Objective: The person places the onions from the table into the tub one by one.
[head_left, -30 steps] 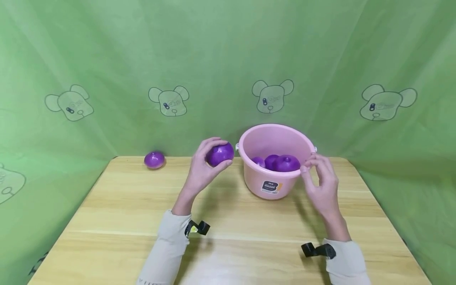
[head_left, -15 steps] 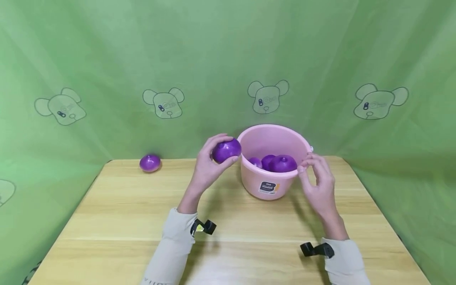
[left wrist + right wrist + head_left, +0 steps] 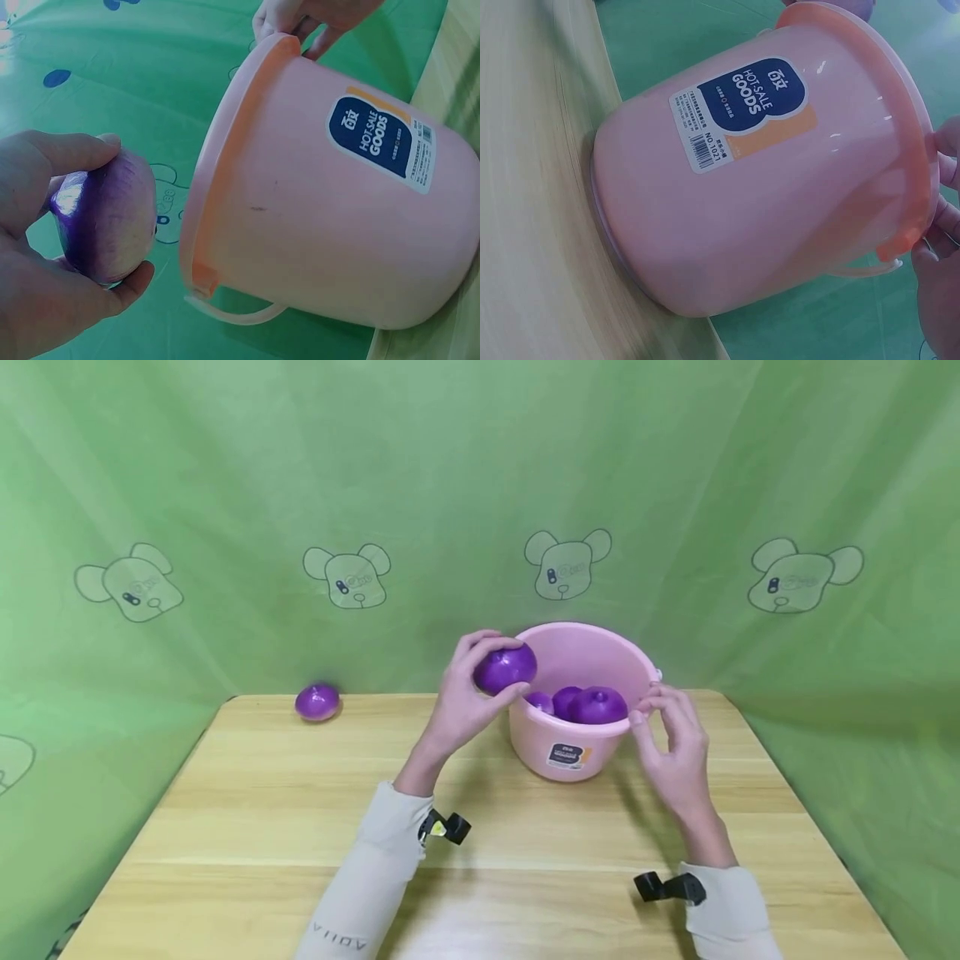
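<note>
A shiny purple onion (image 3: 507, 669) is in my left hand (image 3: 463, 706), up at the left rim of a pink bucket (image 3: 534, 737). Thumb and fingers curl round the onion (image 3: 116, 217) from both sides in the left wrist view, its pale face toward the bucket. On the bucket's other side, my right hand (image 3: 681, 752) pinches the rim between thumb and fingers. Several purple onions (image 3: 600, 705) lie inside the bucket, partly hidden by its front wall. The bucket stands upright, a dark label (image 3: 754, 94) on its front.
Another purple onion (image 3: 317, 702) lies near the back left corner of the wooden table (image 3: 247, 810). A green curtain (image 3: 450, 468) printed with bear faces hangs behind the table and at both sides. The bucket's white handle (image 3: 240, 313) hangs down at its side.
My left hand has carried the onion right and slightly up, from beside the bucket to over its left rim. My right hand keeps its hold on the rim.
</note>
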A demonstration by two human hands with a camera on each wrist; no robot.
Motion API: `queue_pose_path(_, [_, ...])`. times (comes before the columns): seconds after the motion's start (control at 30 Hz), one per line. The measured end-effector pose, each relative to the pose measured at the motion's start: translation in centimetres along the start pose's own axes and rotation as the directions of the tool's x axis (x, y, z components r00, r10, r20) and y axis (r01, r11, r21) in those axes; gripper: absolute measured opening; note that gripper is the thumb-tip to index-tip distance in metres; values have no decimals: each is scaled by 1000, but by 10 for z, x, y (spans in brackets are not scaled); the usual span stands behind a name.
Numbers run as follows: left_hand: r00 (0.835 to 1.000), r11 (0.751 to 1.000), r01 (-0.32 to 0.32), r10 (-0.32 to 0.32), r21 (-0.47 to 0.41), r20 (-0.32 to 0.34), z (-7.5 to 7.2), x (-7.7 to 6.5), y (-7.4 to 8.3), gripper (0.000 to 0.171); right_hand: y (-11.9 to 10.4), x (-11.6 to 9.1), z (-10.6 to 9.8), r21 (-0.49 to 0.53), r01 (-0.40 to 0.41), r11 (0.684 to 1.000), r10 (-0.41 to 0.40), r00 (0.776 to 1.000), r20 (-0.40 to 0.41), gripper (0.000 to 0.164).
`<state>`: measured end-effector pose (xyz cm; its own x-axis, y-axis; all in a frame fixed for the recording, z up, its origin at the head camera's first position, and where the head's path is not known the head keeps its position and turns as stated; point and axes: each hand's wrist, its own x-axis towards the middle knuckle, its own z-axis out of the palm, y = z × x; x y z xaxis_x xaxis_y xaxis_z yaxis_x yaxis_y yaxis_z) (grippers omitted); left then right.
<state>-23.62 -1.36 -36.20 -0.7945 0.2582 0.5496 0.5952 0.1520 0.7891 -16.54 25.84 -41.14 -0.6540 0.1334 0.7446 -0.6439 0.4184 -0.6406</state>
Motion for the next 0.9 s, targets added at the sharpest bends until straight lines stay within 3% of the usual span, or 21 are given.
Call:
queue_pose_path(0.1, [1000,1000,8,-8,-1,17,4,1,1,51,-2,-2,0,0,-10,1000,10,1000,-7,9])
queue_pose_path(0.5, [995,1000,-18,17,5,93,15,8,0,55,30,-6,-4,21,5,1000,-5,1000,2,10])
queue_pose_path(0.67, [993,999,-40,37,33,109,18,11,0,53,24,-5,-2,-2,10,1000,-10,1000,-8,11])
queue_pose_path(0.9, [992,1000,-27,25,15,120,26,17,3,56,-6,0,2,19,8,1000,-8,1000,-12,9])
